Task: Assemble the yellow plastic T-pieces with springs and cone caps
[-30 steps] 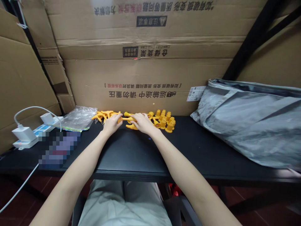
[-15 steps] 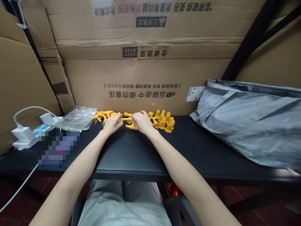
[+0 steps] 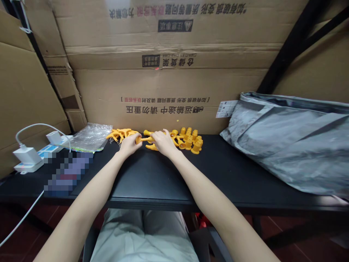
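My left hand [image 3: 132,142] is closed on one end of a yellow plastic piece with a thin ridged shaft [image 3: 145,139]. The fingers of my right hand [image 3: 163,143] are closed round the other end, hiding most of it. Left of my left hand lies a pile of yellow branched pieces [image 3: 121,133] with small metal screws or chains [image 3: 111,140] beside it. Several yellow cup-shaped parts [image 3: 196,147] stand to the right of my right hand. A few more yellow pieces [image 3: 151,147] lie under and behind the right hand.
At the left are a clear plastic bag [image 3: 91,136], a white power strip with a charger [image 3: 28,156] and a pixelated flat object [image 3: 69,173]. A grey fabric bag [image 3: 289,142] covers the table's right side. Cardboard [image 3: 169,83] walls the back of the black table [image 3: 152,182].
Both hands stay in almost the same place on the yellow piece. My right hand has shifted very slightly left, and the left fingers have turned a little.
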Action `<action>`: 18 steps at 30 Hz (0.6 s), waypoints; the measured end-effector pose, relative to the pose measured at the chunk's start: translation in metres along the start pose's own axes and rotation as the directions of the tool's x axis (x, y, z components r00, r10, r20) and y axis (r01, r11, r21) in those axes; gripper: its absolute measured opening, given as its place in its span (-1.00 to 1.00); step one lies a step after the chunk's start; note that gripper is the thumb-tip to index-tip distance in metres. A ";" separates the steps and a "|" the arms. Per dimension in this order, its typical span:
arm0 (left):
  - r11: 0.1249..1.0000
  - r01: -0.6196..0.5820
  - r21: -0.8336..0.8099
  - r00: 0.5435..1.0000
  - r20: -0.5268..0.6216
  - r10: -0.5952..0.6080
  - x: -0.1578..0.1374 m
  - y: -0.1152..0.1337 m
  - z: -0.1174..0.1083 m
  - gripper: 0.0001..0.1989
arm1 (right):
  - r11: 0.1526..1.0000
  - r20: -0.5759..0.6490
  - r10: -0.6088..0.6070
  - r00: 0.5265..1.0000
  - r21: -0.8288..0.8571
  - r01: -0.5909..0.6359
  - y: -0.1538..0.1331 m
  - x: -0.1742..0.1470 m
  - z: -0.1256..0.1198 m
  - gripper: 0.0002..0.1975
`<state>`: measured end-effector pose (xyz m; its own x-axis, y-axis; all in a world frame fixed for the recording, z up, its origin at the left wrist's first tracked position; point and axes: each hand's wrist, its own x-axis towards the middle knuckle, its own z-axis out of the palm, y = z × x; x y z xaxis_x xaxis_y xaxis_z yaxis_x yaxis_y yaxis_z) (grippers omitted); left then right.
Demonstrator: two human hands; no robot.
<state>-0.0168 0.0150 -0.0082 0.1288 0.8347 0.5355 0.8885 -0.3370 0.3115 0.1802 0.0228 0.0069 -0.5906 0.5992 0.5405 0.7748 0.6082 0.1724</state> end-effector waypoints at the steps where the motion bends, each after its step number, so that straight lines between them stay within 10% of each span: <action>1: 0.999 -0.010 0.039 1.000 -0.017 0.010 -0.001 0.002 0.000 -0.69 | 1.000 0.016 0.005 1.000 0.011 -0.005 0.000 -0.001 0.000 -0.81; 18: 0.995 -0.088 0.057 0.996 -0.017 0.089 -0.001 0.008 -0.002 -0.70 | 0.996 0.103 0.083 0.991 0.019 -0.085 -0.003 0.000 -0.004 -0.87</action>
<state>-0.0102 0.0110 -0.0046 0.1997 0.7942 0.5740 0.8974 -0.3835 0.2184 0.1788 0.0189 0.0100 -0.5447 0.6977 0.4653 0.8177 0.5650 0.1099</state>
